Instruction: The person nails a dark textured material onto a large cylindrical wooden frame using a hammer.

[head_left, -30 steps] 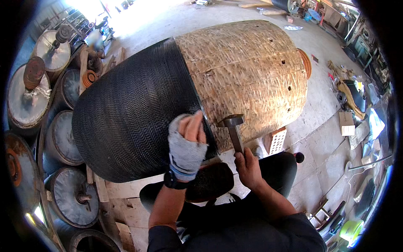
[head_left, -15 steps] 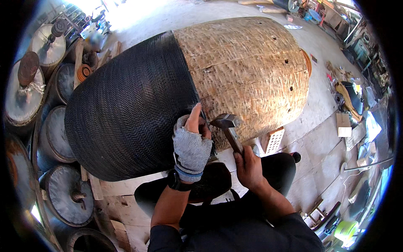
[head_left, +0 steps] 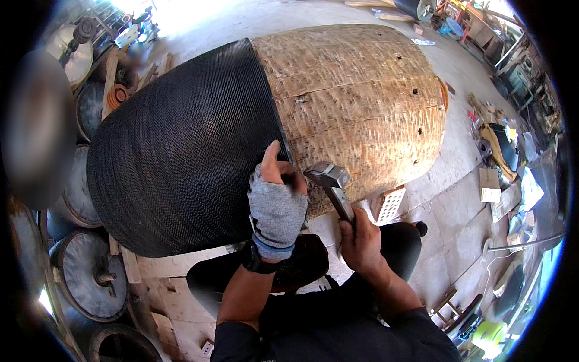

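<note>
Right hand grips a hammer; left hand touches the drum.

A: What lines the left side?
B: Dark rollers with pale round ends, close together; a short shaft sticks out of one.

A: And farther up there?
B: An orange ringed piece, just beside a wooden plank.

A: What lies on the floor to the right?
B: A brown cardboard piece, a crumpled white sheet, and a metal rod with a white cord below it.

A: Lower down?
B: Something round and lime-green.

A: The far end?
B: A blue basin at upper right, and a flat white scrap.
</note>
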Motion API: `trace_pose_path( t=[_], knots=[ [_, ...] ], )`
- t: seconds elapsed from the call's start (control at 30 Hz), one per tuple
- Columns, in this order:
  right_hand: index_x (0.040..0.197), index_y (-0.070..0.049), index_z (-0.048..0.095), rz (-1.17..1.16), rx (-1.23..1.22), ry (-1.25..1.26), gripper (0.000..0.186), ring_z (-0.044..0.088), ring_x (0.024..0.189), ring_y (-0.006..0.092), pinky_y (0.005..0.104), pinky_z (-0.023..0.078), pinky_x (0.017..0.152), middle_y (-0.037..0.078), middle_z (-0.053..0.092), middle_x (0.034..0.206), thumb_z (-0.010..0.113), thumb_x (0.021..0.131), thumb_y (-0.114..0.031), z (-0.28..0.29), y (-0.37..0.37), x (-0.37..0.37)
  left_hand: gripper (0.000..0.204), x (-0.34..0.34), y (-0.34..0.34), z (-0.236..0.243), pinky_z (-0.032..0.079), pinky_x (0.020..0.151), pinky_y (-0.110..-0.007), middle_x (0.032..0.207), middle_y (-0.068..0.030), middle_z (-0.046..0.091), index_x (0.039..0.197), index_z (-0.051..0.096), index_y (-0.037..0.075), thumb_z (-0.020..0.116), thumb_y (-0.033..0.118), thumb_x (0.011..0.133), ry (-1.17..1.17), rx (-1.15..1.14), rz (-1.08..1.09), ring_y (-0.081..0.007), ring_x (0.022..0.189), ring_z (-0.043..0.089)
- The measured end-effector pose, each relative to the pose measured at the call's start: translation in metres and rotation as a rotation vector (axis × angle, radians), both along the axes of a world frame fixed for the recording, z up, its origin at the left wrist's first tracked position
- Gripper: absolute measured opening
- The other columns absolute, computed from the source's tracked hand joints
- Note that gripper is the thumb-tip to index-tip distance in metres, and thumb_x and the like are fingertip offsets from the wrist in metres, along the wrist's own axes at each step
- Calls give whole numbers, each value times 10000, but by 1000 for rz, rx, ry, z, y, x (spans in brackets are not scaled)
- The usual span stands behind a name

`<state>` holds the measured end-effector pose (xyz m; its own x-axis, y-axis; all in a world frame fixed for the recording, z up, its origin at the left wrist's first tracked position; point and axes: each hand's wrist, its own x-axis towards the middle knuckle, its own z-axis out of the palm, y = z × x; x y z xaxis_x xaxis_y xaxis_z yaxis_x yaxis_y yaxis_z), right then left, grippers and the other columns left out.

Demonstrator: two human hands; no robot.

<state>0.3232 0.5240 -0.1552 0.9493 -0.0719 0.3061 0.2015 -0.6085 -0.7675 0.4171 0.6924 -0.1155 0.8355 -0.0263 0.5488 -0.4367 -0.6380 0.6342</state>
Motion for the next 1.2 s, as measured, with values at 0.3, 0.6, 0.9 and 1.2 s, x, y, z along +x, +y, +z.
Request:
trace_pose_path(
  t=[0.3, 0.6, 0.9, 1.2],
  knots=[
    [1094, 23, 518, -21, 58, 41, 233, 644, 715, 436, 446, 508, 592, 249, 616, 788, 613, 924, -106, -2, 0, 1, 653, 1, 15, -2, 560, 818, -365, 993, -151, 648, 1370, 390, -15, 693, -70, 793, -13, 45, -53, -244, 920, 676],
    [1103, 26, 514, 29, 26, 13, 250, 647, 704, 426, 437, 516, 591, 239, 617, 795, 622, 913, -96, -6, -1, 2, 776, 0, -3, 6, 517, 781, -410, 984, -145, 621, 1388, 399, -3, 772, 16, 708, 34, 175, 28, -265, 901, 617],
    [1081, 26, 497, -3, -81, 4, 266, 646, 683, 412, 446, 516, 573, 223, 619, 764, 640, 886, -86, 0, 2, 4, 855, 3, -5, -4, 474, 808, -458, 996, -169, 583, 1422, 340, -39, 786, 52, 697, 44, 142, 60, -313, 913, 577],
    [1099, 17, 486, -21, -58, -133, 284, 627, 669, 439, 458, 510, 573, 226, 612, 752, 635, 891, -104, 0, -3, -3, 839, -40, 13, -9, 471, 894, -467, 1093, -211, 576, 1441, 320, -39, 766, 57, 737, -12, 107, 41, -333, 1014, 575]
  ],
)
